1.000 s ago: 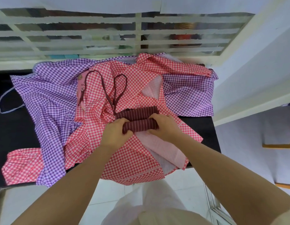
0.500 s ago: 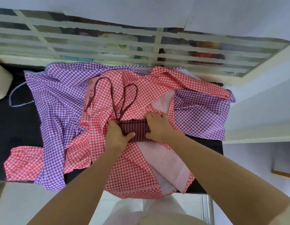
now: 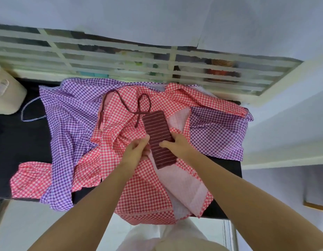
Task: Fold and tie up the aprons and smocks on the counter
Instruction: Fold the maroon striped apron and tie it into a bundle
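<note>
Centrally, left grip: fingers curled against the left long edge of a folded maroon apron with thin white stripes, pinching it about halfway along. Right grip: thumb on top of the same apron at its right long edge, fingers tucked at the edge beside it, so it too holds the fabric. Both forearms reach in from the lower edge of the view.

Folded maroon apron: one long, narrow, flat band, lying slantwise between the two grips, its far end towards the window and its near end towards the person. Two thin maroon tie cords run from its far end and lie loose in loops.

Beneath it: a red-and-white gingham smock, spread open and rumpled, its pale pink lining turned up on the right. The near hem hangs over the front edge of the table.

Beneath and beside that: a purple-and-white gingham smock, unfolded. It shows to the left of the red one and again to the right, and one part droops over the front edge at the left.

Support: a black table, bare at its left side.

Container: one cream-coloured plastic canister at the far left corner of the table, well apart from the garments; its contents cannot be seen.

Behind the table: a white slatted window. Through the slats there are blurred coloured items, too indistinct to tell.
</note>
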Motion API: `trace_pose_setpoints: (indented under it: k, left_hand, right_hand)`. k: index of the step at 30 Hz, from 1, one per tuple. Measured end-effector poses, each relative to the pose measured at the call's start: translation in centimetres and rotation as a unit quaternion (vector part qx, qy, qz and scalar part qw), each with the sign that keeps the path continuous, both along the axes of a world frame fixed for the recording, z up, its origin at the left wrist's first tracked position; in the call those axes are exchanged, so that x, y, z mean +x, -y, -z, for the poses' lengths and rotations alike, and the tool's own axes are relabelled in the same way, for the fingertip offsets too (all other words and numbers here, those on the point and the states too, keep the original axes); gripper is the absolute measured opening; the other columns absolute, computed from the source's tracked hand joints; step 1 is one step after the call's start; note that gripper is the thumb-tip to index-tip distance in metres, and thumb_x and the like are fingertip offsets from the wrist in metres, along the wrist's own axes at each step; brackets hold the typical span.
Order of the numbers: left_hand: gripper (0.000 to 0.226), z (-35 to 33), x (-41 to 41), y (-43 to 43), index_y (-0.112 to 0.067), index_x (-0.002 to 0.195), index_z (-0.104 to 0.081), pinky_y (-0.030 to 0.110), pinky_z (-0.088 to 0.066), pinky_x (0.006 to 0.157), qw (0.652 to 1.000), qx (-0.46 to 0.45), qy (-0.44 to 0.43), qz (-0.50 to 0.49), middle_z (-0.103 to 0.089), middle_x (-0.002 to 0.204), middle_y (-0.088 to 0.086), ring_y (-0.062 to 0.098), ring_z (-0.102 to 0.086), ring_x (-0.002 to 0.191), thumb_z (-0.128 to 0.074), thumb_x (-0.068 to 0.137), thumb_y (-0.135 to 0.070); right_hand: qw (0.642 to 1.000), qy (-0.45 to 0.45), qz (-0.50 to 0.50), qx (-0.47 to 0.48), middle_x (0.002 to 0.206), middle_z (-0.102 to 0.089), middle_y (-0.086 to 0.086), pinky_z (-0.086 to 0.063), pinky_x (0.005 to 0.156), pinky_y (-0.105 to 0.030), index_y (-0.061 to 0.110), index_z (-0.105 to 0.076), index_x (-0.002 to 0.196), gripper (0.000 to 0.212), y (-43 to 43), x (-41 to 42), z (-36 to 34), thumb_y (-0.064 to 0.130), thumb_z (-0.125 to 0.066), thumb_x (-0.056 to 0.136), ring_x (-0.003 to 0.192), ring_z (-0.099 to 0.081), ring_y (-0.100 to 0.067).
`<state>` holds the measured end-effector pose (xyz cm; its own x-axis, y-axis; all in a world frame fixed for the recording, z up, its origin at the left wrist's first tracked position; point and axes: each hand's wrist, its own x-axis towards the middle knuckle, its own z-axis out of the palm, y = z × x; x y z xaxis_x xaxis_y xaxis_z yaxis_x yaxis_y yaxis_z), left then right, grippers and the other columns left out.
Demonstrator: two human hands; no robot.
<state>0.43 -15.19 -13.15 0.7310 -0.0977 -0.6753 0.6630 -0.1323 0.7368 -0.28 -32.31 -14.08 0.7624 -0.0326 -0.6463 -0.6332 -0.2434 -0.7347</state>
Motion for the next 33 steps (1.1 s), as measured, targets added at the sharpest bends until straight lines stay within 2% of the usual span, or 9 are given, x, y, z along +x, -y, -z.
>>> trace_pose_setpoints:
  k: [3,6,12,18,22,24,26,28,33]
  left_hand:
    - [0.037,-1.6,-1.4,1.1,-0.013,0.117,-0.065,0.039,-0.058,0.084,0.991,-0.127,-0.030,0.008,-0.073,0.108,0.009,0.025,-0.071,0.099,-0.068,0.087,-0.033]
    - [0.039,-2.0,-2.5,0.8,-0.012,0.115,-0.067,0.049,-0.057,0.085,0.993,-0.115,-0.028,-0.028,-0.073,0.106,0.013,0.030,-0.071,0.096,-0.078,0.078,-0.019]
    - [0.043,-2.7,-6.5,-0.6,-0.014,0.111,-0.071,0.041,-0.057,0.087,0.995,-0.079,0.028,0.048,-0.075,0.103,0.006,0.022,-0.071,0.097,-0.083,0.072,-0.023]
    - [0.036,-3.8,-9.0,-1.3,-0.011,0.107,-0.072,0.039,-0.058,0.083,0.987,-0.048,0.101,0.114,-0.075,0.098,0.006,0.024,-0.072,0.094,-0.082,0.073,-0.014]
    - [0.032,-4.2,-10.9,-3.2,-0.013,0.105,-0.070,0.038,-0.057,0.084,0.975,-0.040,0.072,0.206,-0.075,0.099,0.006,0.025,-0.071,0.093,-0.080,0.075,-0.014]
    - [0.039,-4.5,-12.4,-3.8,-0.010,0.103,-0.071,0.039,-0.056,0.087,0.968,-0.037,0.043,0.243,-0.075,0.099,0.010,0.028,-0.071,0.094,-0.083,0.067,-0.017]
    - [0.052,-4.7,-14.4,-3.8,-0.008,0.099,-0.071,0.037,-0.056,0.085,0.962,-0.041,0.033,0.269,-0.074,0.099,0.012,0.028,-0.071,0.093,-0.081,0.052,-0.026]
    - [0.052,-4.9,-16.5,-3.4,-0.006,0.093,-0.072,0.032,-0.056,0.078,0.960,-0.043,0.034,0.276,-0.075,0.094,0.013,0.026,-0.072,0.087,-0.077,0.046,-0.026]
    - [0.031,-5.2,-21.6,-2.8,-0.012,0.071,-0.070,0.027,-0.055,0.065,0.964,-0.069,0.042,0.255,-0.072,0.076,0.009,0.019,-0.069,0.071,-0.071,0.041,-0.020]
  right_hand:
    - [0.996,0.034,-0.018,0.085,0.117,-0.070,-0.006,-0.054,0.095,-0.044,0.014,-0.059,0.131,0.042,-0.8,-2.4,-1.0,0.028,-0.064,0.092,0.107,-0.067,-0.023]
    - [0.994,0.072,-0.018,0.074,0.117,-0.070,-0.008,-0.054,0.096,-0.046,0.012,-0.059,0.130,0.041,-2.1,-4.8,-1.2,0.025,-0.066,0.092,0.107,-0.067,-0.024]
    - [0.985,0.163,-0.032,-0.045,0.106,-0.073,-0.004,-0.056,0.090,-0.043,0.012,-0.067,0.118,0.032,-3.1,-9.4,-2.0,0.024,-0.069,0.089,0.097,-0.069,-0.019]
    - [0.992,0.107,-0.051,0.048,0.112,-0.072,-0.009,-0.055,0.094,-0.037,0.008,-0.068,0.118,0.028,-1.8,-12.8,-3.6,0.011,-0.063,0.091,0.104,-0.068,-0.021]
    - [0.982,0.178,-0.013,-0.058,0.099,-0.067,-0.011,-0.055,0.090,-0.042,0.003,-0.063,0.097,0.013,-0.1,-14.7,-4.4,0.004,-0.051,0.090,0.095,-0.062,-0.023]
    - [0.969,0.230,0.035,-0.079,0.109,-0.061,-0.001,-0.050,0.086,-0.028,0.016,-0.055,0.106,0.027,0.6,-15.8,-5.3,-0.005,-0.050,0.089,0.103,-0.059,-0.019]
    - [0.946,0.303,-0.027,-0.114,0.121,-0.054,0.006,-0.044,0.094,-0.023,0.020,-0.054,0.116,0.042,1.1,-17.3,-6.1,-0.007,-0.051,0.084,0.115,-0.052,-0.015]
    - [0.924,0.348,-0.086,-0.130,0.119,-0.056,0.009,-0.041,0.105,-0.032,0.020,-0.059,0.114,0.038,1.5,-19.0,-6.2,-0.002,-0.054,0.083,0.118,-0.052,-0.015]
    - [0.935,0.310,-0.104,-0.140,0.095,-0.058,0.008,-0.045,0.095,-0.042,0.016,-0.063,0.095,0.004,1.6,-23.1,-6.3,0.015,-0.064,0.092,0.100,-0.053,-0.019]
